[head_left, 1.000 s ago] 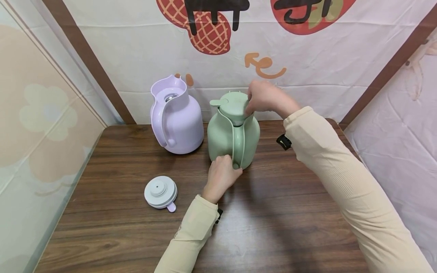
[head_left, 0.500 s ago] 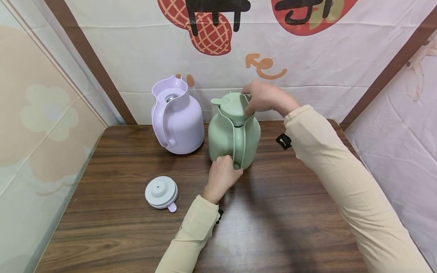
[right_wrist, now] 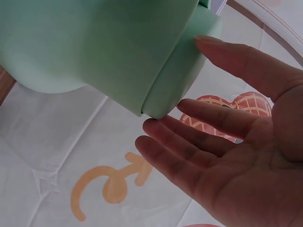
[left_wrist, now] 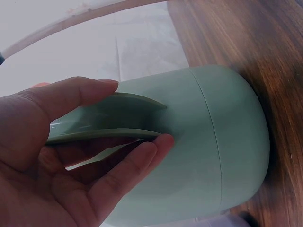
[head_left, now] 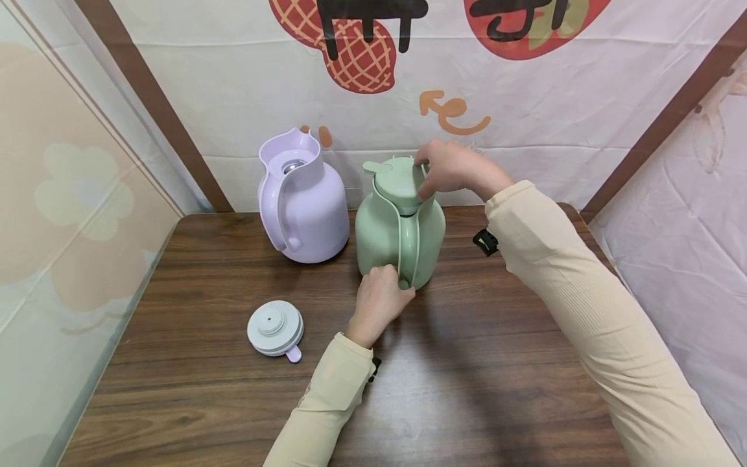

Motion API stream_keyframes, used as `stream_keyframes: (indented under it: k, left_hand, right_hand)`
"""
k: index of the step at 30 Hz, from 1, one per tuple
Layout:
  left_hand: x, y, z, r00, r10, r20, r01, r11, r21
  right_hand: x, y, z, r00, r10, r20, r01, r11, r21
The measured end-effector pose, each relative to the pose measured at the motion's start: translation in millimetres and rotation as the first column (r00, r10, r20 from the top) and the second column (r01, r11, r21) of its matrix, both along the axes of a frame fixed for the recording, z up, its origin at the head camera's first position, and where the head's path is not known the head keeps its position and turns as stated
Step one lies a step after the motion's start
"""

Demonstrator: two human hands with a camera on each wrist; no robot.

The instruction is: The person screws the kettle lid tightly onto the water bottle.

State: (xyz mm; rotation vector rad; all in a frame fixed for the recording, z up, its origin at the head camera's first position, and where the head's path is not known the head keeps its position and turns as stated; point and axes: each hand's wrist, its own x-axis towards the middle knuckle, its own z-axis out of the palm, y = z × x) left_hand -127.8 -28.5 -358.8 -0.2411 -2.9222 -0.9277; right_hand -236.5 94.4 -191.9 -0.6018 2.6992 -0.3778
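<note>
On the table (head_left: 204,402) stands a rounded green jug (head_left: 376,237), left hand (head_left: 379,303) gripping its handle (head_left: 410,246), right hand (head_left: 455,167) pinching its lid (head_left: 399,179).

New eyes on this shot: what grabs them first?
Probably the green jug near the middle of the head view, with the left hand gripping its handle low down and the right hand at its lid. Next, the lilac jug standing lidless to its left, and a pale lid with a lilac tab lying on the table in front of that jug.
</note>
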Motion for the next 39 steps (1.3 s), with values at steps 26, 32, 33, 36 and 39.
stream_keyframes:
  k: [26, 32, 33, 36, 39]
  left_hand:
    - [0.7, -0.7, 0.1, 1.000, -0.003, 0.025, 0.002, 1.000, 0.031]
    - [0.8, -0.7, 0.2, 1.000, -0.002, 0.021, 0.002, 1.000, 0.029]
    - [0.9, -0.7, 0.3, 1.000, -0.001, 0.019, 0.001, 1.000, 0.029]
    - [1.1, -0.7, 0.4, 1.000, -0.001, 0.010, 0.001, 1.000, 0.028]
    - [1.0, -0.8, -0.2, 1.000, -0.004, -0.001, 0.004, 1.000, 0.029]
  right_hand:
    - [-2.1, -1.3, -1.6, 0.999, 0.036, -0.011, -0.036, 0.999, 0.008]
    - [-0.2, -1.7, -1.8, 0.999, 0.032, -0.039, -0.031, 0.999, 0.015]
    - [0.1, -1.9, -1.8, 0.999, 0.029, -0.043, -0.029, 0.999, 0.019]
    - [1.2, -2.2, -1.1, 0.998, 0.023, -0.050, -0.022, 0.999, 0.028]
    - [2.0, -2.0, -0.6, 0.998, 0.013, -0.061, -0.011, 0.999, 0.042]
